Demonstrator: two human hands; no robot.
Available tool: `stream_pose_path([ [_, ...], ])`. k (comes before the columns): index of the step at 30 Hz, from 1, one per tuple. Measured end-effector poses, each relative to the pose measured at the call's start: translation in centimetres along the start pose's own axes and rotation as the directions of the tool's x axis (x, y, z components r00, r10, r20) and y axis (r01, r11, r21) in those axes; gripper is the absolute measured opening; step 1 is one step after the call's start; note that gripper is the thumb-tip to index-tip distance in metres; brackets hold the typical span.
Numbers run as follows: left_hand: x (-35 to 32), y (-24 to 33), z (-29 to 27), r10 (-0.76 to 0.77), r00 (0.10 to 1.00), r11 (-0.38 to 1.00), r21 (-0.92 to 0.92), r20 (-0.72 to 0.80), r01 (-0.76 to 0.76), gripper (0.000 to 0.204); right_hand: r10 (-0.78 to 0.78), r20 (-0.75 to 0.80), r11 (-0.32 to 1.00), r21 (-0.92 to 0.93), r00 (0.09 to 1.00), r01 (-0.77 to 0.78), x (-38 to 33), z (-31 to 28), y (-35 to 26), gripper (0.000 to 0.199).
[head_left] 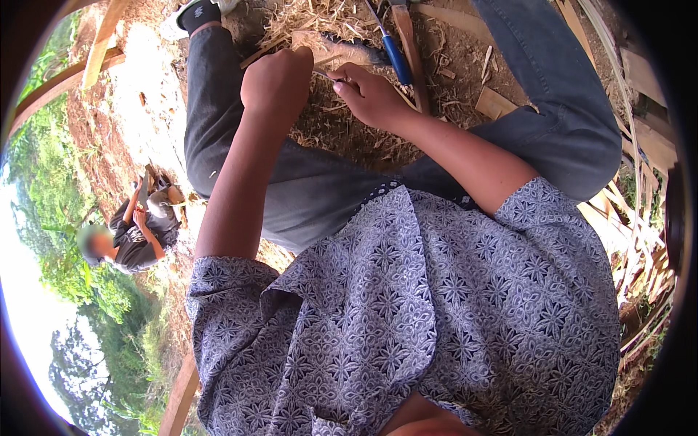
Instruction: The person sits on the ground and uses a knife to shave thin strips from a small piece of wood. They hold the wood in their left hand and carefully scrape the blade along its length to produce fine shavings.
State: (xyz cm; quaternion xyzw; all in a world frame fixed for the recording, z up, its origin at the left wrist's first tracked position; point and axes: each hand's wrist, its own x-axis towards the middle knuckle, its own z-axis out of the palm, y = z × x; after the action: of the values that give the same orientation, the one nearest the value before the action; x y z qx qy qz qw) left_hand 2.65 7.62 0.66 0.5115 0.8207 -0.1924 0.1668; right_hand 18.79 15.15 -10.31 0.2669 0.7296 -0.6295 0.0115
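Observation:
My left hand (278,83) is closed in a fist above the wood shavings, its back toward me. My right hand (371,96) pinches a thin, narrow piece (321,73) between thumb and fingers. This piece spans the short gap to the left fist and looks like a slim blade or strip; its kind is unclear. What the left fingers wrap around is hidden. Just beyond both hands lies a pale wooden block (342,51) with a dark edge. A tool with a blue handle (395,59) and a thin metal shaft rests right of it, touched by neither hand.
Curly wood shavings (291,25) litter the ground between my legs. A brown wooden stick (412,62) lies beside the blue-handled tool. Split wood strips (647,145) pile up at the far right. Another person (145,225) sits on the slope at left, near wooden beams (54,91).

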Motion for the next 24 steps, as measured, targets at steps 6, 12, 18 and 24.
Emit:
stream_pose_path([
  [6, -0.6, -0.3, 1.2, 0.028, 0.999, 1.0, -0.012, -0.024, -0.029, 0.008, 0.171, -0.016, 0.98, -0.101, 0.985, -0.172, 0.3, -0.6, 1.7, 0.031],
  [12, -1.6, -0.1, 1.9, 0.035, 0.995, 0.999, -0.023, -0.09, -0.037, 0.006, 0.145, -0.105, 0.984, -0.093, 0.984, -0.155, 0.5, -0.4, 2.6, 0.03],
  [18, -1.5, 0.3, 2.5, 0.026, 0.991, 0.999, -0.029, -0.132, -0.03, 0.009, -0.094, -0.169, 0.992, -0.1, 0.981, 0.077, 0.5, 0.9, 4.8, 0.029],
  [24, -2.4, 0.1, 3.1, -0.016, 0.989, 0.999, -0.044, -0.15, 0.01, 0.008, 0.023, -0.029, 0.997, -0.078, 0.999, -0.025, -0.4, 0.2, 1.5, 0.026],
])
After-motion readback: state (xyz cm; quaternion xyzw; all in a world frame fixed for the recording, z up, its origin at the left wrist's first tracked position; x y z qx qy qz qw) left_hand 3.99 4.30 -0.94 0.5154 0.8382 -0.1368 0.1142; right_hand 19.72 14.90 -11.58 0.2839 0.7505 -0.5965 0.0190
